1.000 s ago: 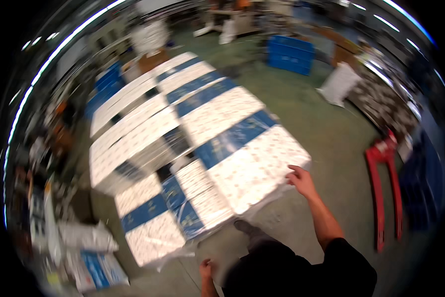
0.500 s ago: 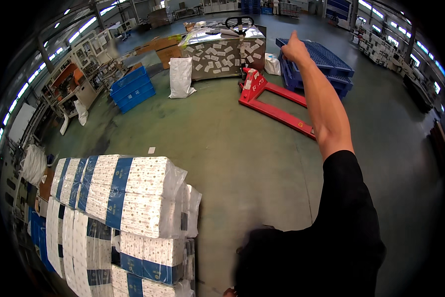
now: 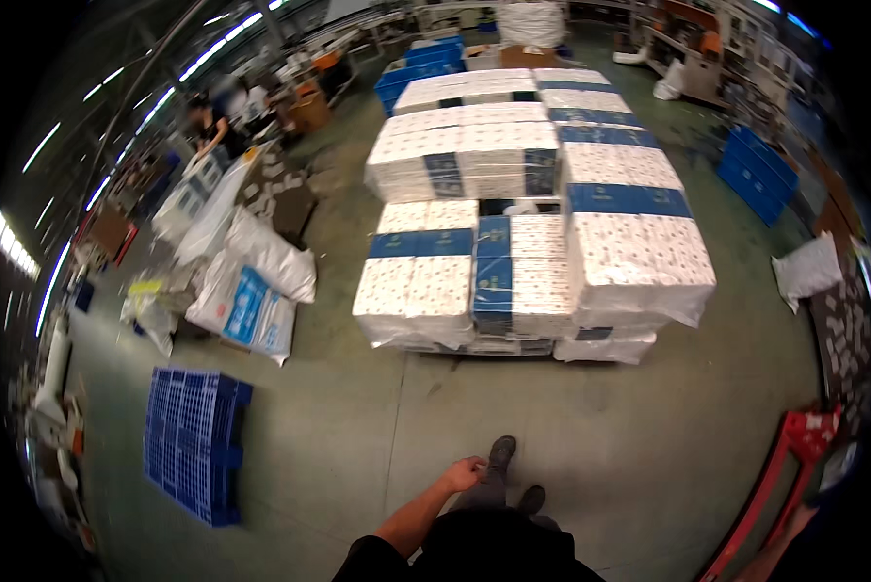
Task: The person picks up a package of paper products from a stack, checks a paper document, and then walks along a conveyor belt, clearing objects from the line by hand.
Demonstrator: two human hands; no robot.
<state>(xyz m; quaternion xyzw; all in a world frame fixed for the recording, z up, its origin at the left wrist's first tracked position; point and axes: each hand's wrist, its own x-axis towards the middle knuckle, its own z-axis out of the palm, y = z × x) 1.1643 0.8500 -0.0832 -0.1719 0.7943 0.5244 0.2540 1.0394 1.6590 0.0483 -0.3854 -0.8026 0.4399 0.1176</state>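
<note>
Left hand (image 3: pixel 466 473) angles inward by the leg (image 3: pixel 494 483); right arm (image 3: pixel 785 543) stretches outward beside the jack (image 3: pixel 767 495). I cannot tell either grip.

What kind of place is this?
It looks like a factory or warehouse: there's a big stack of wrapped packs, a blue plastic pallet and a red pallet truck.

Ceiling tube lights (image 3: pixel 230 45): glaring white streaks, upper left
Window (image 3: pixel 12 241): blown out
Plastic-wrapped packs (image 3: pixel 634 254): bright, slightly smeared
Floor (image 3: pixel 591 417): dimmer
Red pallet jack (image 3: pixel 810 436): bent near the black rim
</note>
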